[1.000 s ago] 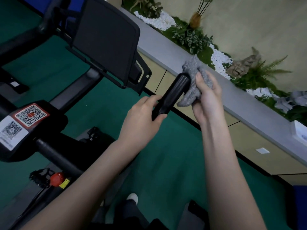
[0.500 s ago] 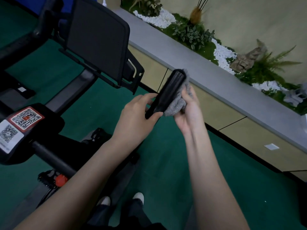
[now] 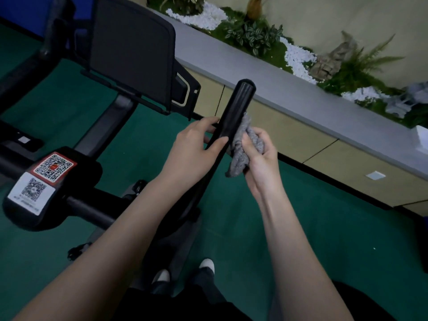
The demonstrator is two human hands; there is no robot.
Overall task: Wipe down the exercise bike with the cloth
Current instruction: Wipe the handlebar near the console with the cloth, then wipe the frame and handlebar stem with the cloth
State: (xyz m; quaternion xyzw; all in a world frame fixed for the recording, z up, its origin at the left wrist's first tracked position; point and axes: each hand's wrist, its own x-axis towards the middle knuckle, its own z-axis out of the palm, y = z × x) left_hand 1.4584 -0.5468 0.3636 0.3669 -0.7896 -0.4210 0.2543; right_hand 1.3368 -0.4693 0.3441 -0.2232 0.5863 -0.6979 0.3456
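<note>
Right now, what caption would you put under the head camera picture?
Left grip holds the black handlebar while the right grip presses a grey cloth against it.

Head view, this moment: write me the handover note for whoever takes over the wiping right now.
Left grip: the hand wraps the black tubular handlebar at mid-length, steadying it.
Right grip: the hand holds the bunched grey knitted cloth, pressed against the bar's right side, next to the left thumb.
Done: cannot tell which surfaces are already wiped; no streaks show.
Left: probably the bar's bare upper end, the black flat console panel and the black housing with QR stickers.
</note>
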